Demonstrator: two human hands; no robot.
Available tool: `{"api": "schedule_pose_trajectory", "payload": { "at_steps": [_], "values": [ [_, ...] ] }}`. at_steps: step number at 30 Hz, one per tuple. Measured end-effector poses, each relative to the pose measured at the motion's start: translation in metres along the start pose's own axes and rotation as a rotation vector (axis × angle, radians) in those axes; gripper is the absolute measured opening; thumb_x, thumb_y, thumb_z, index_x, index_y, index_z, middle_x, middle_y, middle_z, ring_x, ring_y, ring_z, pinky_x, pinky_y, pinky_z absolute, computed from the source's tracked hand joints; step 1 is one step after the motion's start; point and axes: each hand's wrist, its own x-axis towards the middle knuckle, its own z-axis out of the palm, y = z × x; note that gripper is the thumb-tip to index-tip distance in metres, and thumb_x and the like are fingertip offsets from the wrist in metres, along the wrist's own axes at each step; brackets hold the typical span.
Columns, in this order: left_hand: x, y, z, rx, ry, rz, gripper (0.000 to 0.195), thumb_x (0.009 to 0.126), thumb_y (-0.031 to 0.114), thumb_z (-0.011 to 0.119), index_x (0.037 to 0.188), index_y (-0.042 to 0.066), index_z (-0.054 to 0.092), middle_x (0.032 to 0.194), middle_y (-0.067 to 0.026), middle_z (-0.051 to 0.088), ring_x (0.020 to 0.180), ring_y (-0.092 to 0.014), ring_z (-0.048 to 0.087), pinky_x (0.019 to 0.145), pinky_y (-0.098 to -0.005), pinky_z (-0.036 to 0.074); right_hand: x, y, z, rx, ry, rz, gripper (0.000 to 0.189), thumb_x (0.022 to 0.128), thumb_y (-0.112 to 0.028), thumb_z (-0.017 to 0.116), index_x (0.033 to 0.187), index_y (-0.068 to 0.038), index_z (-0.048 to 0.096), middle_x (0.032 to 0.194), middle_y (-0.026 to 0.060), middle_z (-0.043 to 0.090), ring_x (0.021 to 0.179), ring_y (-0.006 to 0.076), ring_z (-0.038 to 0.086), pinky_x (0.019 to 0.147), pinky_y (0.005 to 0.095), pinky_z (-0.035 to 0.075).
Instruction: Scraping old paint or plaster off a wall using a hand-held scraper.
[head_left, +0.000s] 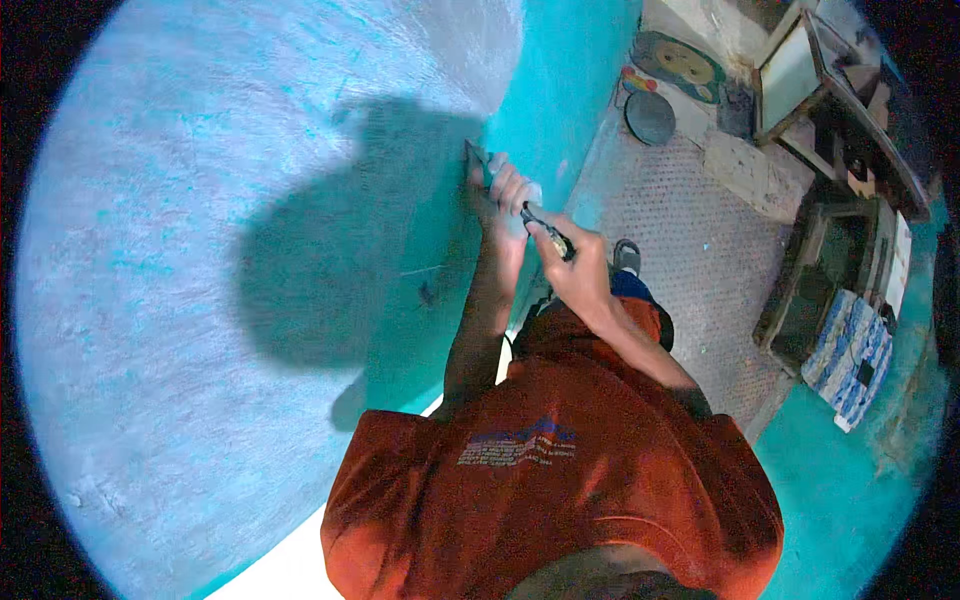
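Note:
My left hand is raised in front of the painted wall, its fingers curled around a tool with a dark pointed blade, perhaps a scraper. The blade's tip lies close to the wall; whether it touches I cannot tell. Just below, my right hand grips a slim dark-handled tool, whose upper end meets the heel of my left hand. What kind of tool that is stays unclear. Whitish and turquoise paint covers the wall, and a large shadow falls across it behind my left arm.
On the right stretches a patterned floor, with my shod foot at its near edge. Farther off are a round dark disc, a wooden cabinet, and an old box-shaped set beside a blue-and-white striped cloth.

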Motion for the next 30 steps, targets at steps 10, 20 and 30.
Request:
{"api": "schedule_pose_trajectory", "payload": {
  "at_steps": [10, 20, 30],
  "values": [
    [0.009, 0.013, -0.015, 0.040, -0.161, -0.098, 0.034, 0.091, 0.038, 0.046, 0.080, 0.006, 0.050, 0.053, 0.0036, 0.042, 0.037, -0.008, 0.033, 0.035, -0.0244, 0.026, 0.008, 0.001, 0.000, -0.014, 0.014, -0.016, 0.020, 0.082, -0.008, 0.063, 0.100, -0.002, 0.066, 0.072, 0.0122, 0.064, 0.061, 0.0069, 0.051, 0.054, 0.0267, 0.043],
    [0.013, -0.001, 0.012, 0.384, 0.331, 0.143, 0.039, 0.093, 0.043, 0.043, 0.072, 0.010, 0.046, 0.050, 0.0055, 0.038, 0.035, -0.005, 0.030, 0.031, -0.0212, 0.023, 0.013, -0.006, -0.007, -0.014, -0.038, 0.051, 0.020, 0.081, -0.013, 0.064, 0.097, -0.001, 0.066, 0.075, 0.0157, 0.065, 0.063, 0.0095, 0.056, 0.059, 0.0284, 0.045],
    [0.003, 0.014, -0.013, 0.106, 0.140, -0.011, 0.039, 0.091, 0.043, 0.046, 0.072, 0.010, 0.043, 0.050, 0.0058, 0.026, 0.038, -0.007, 0.022, 0.034, -0.0241, 0.019, 0.022, -0.011, -0.013, -0.039, -0.038, 0.036, 0.019, 0.081, -0.012, 0.065, 0.096, -0.001, 0.066, 0.081, 0.0166, 0.067, 0.072, 0.0139, 0.061, 0.067, 0.0283, 0.047]
  ]
}}
